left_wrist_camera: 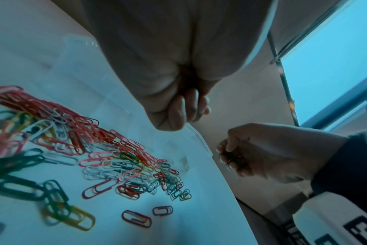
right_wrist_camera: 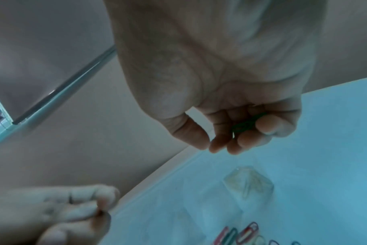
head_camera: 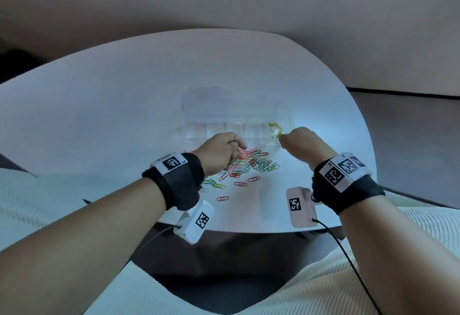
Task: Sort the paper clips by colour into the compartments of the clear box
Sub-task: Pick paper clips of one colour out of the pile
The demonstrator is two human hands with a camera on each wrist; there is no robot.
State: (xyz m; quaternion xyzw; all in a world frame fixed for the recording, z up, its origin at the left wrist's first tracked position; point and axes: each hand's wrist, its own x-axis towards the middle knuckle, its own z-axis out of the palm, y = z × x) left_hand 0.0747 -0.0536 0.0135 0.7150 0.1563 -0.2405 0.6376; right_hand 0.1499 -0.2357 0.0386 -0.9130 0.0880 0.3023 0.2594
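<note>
A clear box [head_camera: 290, 118] with a row of compartments lies on the white table [head_camera: 112, 105]. Its rightmost compartment holds yellow clips [head_camera: 275, 128]. In front of it is a mixed pile of paper clips [head_camera: 254, 164] in red, pink, green, white and yellow, which also fills the left wrist view [left_wrist_camera: 115, 157]. My left hand [head_camera: 221, 151] hovers over the pile's left side with its fingers [left_wrist_camera: 184, 109] curled tight; no clip shows in them. My right hand [head_camera: 298, 141] hangs by the box's front right corner, its curled fingers [right_wrist_camera: 251, 140] holding green clips [right_wrist_camera: 246, 123].
Stray clips [head_camera: 222, 198] lie between the pile and the table's near edge [head_camera: 249, 230]. Cream cloth on my lap [head_camera: 373, 277] shows below that edge. A plain wall stands behind the table, with a window [left_wrist_camera: 329, 66] off to one side.
</note>
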